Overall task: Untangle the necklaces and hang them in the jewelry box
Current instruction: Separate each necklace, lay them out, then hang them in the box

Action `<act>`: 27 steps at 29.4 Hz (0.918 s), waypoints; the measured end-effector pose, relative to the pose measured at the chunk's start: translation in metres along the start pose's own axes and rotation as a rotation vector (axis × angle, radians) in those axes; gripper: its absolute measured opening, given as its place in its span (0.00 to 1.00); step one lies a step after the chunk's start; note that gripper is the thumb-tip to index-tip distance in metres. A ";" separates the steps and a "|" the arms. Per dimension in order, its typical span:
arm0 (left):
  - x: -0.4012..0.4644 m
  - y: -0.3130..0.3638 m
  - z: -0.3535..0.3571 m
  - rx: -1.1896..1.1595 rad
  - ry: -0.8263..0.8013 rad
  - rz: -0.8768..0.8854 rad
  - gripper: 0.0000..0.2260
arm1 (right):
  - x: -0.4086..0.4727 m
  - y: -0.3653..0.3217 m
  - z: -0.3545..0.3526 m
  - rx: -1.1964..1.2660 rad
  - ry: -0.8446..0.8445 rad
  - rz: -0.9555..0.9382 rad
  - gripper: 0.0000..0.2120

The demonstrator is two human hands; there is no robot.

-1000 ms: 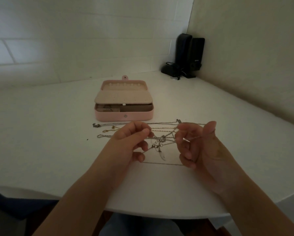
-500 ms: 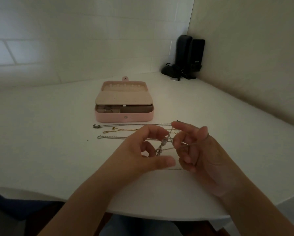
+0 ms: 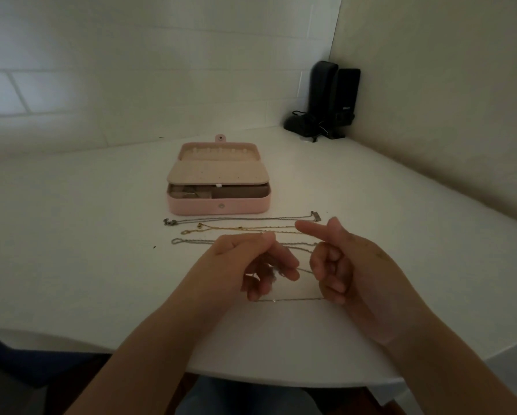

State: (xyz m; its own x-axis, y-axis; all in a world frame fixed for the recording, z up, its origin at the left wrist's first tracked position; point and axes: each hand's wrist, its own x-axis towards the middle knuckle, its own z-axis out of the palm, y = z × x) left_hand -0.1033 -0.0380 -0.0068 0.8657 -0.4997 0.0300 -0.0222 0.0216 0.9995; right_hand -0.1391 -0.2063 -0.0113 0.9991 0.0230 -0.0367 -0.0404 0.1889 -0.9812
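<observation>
An open pink jewelry box (image 3: 218, 206) stands on the white table, its lid laid back with a row of small hooks (image 3: 220, 151). In front of it several thin necklaces lie stretched out: a silver one (image 3: 242, 219), a gold one (image 3: 245, 227) and another silver one (image 3: 191, 241). My left hand (image 3: 251, 262) pinches the tangled part of the chains between its fingers. My right hand (image 3: 341, 265) has its lower fingers curled round chain strands, the index finger pointing left. A silver strand (image 3: 290, 300) runs taut between both hands.
Two black speakers (image 3: 332, 100) with cables stand in the back right corner by the walls. The table's rounded front edge (image 3: 281, 381) lies just below my forearms. My lap shows under it.
My left hand has pulled back left and closed over the knot, hiding the pendant cluster. My right hand has curled its lower fingers. The camera has tilted slightly.
</observation>
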 end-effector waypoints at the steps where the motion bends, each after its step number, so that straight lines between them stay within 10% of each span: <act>1: 0.000 0.000 0.000 -0.037 -0.022 -0.009 0.17 | 0.000 0.001 0.000 -0.019 0.007 -0.009 0.16; 18: 0.005 -0.004 -0.003 -0.161 0.067 -0.034 0.13 | 0.001 0.009 0.002 -0.590 0.055 -0.270 0.06; 27: 0.004 -0.006 -0.004 -0.044 0.004 -0.029 0.15 | 0.001 0.006 0.003 -0.380 0.171 -0.251 0.06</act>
State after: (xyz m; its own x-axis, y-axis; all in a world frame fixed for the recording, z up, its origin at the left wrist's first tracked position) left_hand -0.0977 -0.0362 -0.0128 0.8678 -0.4968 0.0012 0.0245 0.0452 0.9987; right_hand -0.1380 -0.2024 -0.0168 0.9669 -0.1446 0.2103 0.1787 -0.2049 -0.9623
